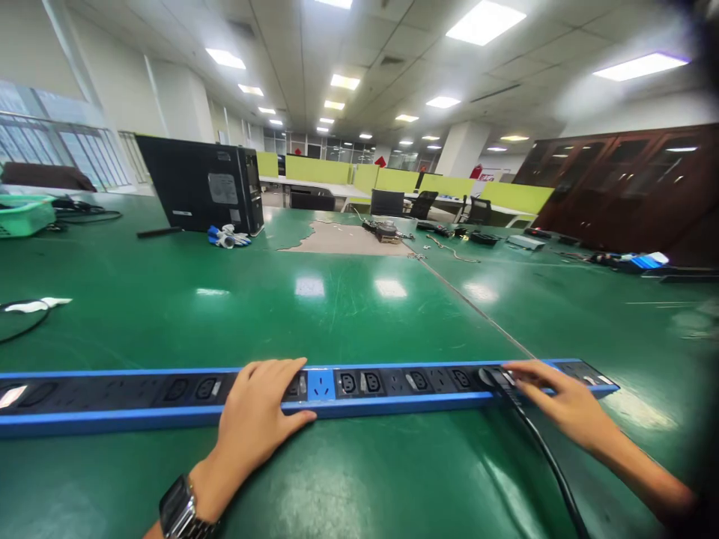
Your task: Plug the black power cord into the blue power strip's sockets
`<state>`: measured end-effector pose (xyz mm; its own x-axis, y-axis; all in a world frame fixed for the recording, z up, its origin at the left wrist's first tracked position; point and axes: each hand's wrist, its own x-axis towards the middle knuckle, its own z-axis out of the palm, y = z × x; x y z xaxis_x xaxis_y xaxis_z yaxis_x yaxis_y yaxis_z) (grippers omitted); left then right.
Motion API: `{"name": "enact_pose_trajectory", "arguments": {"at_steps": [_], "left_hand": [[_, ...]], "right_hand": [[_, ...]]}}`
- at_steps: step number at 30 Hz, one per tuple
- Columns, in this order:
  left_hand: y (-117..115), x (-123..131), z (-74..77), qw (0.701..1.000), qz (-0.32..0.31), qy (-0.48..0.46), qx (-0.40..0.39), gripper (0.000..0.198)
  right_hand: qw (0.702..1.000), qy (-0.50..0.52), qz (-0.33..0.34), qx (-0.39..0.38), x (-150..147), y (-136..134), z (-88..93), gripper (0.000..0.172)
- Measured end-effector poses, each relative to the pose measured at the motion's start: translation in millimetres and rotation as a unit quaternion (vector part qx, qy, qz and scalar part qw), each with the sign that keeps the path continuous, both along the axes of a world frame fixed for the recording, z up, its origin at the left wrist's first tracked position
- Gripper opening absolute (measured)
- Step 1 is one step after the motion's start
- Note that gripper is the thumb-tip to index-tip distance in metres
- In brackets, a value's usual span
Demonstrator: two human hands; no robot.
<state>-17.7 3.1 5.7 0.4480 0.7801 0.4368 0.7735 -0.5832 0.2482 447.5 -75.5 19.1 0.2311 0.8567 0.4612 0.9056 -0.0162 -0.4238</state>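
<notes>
A long blue-and-black power strip (320, 409) lies across the green table, its row of sockets facing up. My left hand (255, 408) is closed around its middle, fingers over the far edge and thumb against the near side, just left of a blue socket (321, 385). Toward the strip's right end, my right hand (562, 397) pinches a black plug (494, 378) that sits at a socket. How deep the plug sits cannot be made out. Its thick black cord (553, 464) runs down toward the table's near edge. A watch (183, 509) is on my left wrist.
Across the green table (225, 322) stand a black computer case (207, 183) and a pair of white-and-blue gloves (228, 236). A green basket (25, 215) is at far left. Electronic parts (385, 228) and loose cables lie farther back. A seam crosses the tabletop.
</notes>
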Motion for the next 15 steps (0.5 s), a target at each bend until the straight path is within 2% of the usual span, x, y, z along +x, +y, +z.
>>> {"name": "enact_pose_trajectory", "arguments": {"at_steps": [2,4,7,11,13,15], "left_hand": [[0,1,1.1,1.0,-0.003,-0.003,-0.004,0.059],[0,2,1.9,1.0,-0.002,-0.002,-0.006,0.057],[0,2,2.3,1.0,0.003,0.0,-0.006,0.058],[0,2,1.2,1.0,0.002,-0.005,-0.005,0.057],[0,2,0.4,1.0,-0.001,-0.008,0.0,0.056],[0,2,-0.2,1.0,0.0,-0.007,0.003,0.057]], "right_hand": [[0.995,-0.049,0.078,-0.047,4,-14,-2.5,0.042],[0.989,-0.087,0.095,-0.065,-3,-16,-4.8,0.051],[0.993,-0.1,0.044,-0.042,-26,-3,-12.3,0.046],[0.997,-0.038,-0.069,-0.004,-46,16,-25.1,0.037],[0.994,0.043,-0.104,0.005,-42,21,-26.4,0.035],[0.977,0.168,-0.121,0.05,-34,26,-22.6,0.034]]}}
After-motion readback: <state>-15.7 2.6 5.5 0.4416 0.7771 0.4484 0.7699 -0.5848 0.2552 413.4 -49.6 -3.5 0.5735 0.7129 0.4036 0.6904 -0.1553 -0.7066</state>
